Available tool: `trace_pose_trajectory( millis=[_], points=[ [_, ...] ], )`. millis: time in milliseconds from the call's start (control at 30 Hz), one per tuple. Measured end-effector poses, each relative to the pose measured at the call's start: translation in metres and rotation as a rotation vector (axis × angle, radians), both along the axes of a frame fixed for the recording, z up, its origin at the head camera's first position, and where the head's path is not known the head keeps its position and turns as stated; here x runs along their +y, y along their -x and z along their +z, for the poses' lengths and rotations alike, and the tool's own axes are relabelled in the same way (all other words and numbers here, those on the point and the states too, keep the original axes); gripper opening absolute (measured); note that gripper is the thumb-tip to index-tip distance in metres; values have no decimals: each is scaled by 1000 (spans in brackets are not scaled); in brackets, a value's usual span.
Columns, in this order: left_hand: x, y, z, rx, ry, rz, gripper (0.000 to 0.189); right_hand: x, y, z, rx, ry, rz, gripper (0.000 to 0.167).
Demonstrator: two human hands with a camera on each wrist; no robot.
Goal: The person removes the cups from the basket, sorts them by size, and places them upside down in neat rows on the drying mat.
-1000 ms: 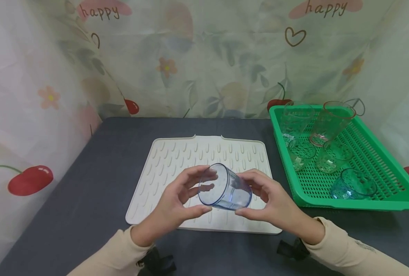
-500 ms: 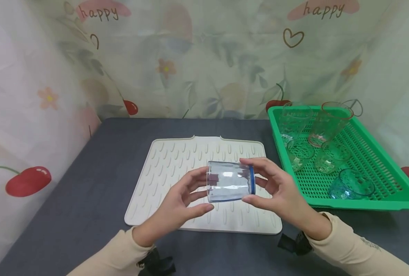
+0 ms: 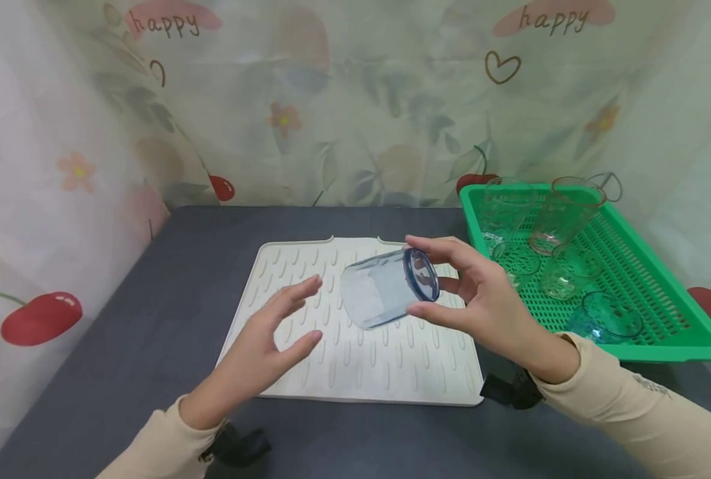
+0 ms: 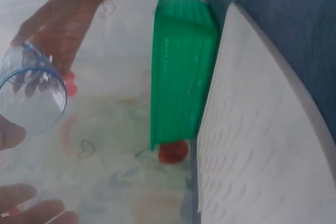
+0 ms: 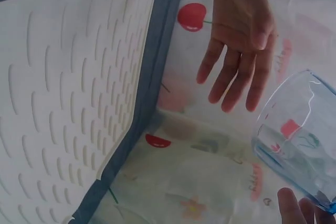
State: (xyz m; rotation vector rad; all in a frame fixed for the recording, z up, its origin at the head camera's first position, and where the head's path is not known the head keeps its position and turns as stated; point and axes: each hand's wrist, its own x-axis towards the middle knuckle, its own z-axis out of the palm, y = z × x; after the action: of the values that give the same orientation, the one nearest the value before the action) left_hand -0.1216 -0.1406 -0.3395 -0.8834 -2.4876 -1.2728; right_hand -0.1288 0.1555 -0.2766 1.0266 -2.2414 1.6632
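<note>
A clear bluish glass tumbler is tilted on its side above the white mat. My right hand grips it by its thick blue base end, thumb below and fingers above. Its mouth faces left and slightly down, towards my left hand. That hand is off the glass, with its fingers spread and straight and a gap between. In the right wrist view, the left hand hangs with loose, extended fingers beyond the tumbler. The left wrist view shows the right hand behind the tumbler.
A green perforated basket stands at the right of the dark table. Inside it are a blue glass, a pink-rimmed pitcher and several clear glasses. A patterned curtain encloses the back and sides.
My left hand has left the glass and moved left. The right hand has raised the tumbler slightly and turned it, so its base now points up and right.
</note>
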Motion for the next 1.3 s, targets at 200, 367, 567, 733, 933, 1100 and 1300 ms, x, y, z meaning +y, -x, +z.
trace_pose_trajectory(
  millis=[200, 367, 567, 733, 933, 1100, 1300],
  points=[
    [-25, -3, 3, 169, 228, 189, 75, -7, 12, 16, -13, -62, -75, 65],
    [-41, -6, -1, 200, 368, 250, 79, -18, 30, 26, -46, -132, -139, 64],
    [-50, -8, -9, 114, 503, 255, 81, -38, 54, 23, -62, -153, -139, 64],
    [-51, -7, -24, 45, 591, 249, 83, -59, 71, 11, -53, -169, -129, 65],
    [-51, -8, -41, 1, 681, 226, 82, -84, 85, -3, -40, -189, -126, 64],
    [-51, -10, -52, -58, 767, 192, 81, -102, 95, -13, -55, -229, -156, 63],
    [-50, -9, -59, -154, 777, 169, 82, -119, 109, -31, -77, -282, -190, 64]
  ],
)
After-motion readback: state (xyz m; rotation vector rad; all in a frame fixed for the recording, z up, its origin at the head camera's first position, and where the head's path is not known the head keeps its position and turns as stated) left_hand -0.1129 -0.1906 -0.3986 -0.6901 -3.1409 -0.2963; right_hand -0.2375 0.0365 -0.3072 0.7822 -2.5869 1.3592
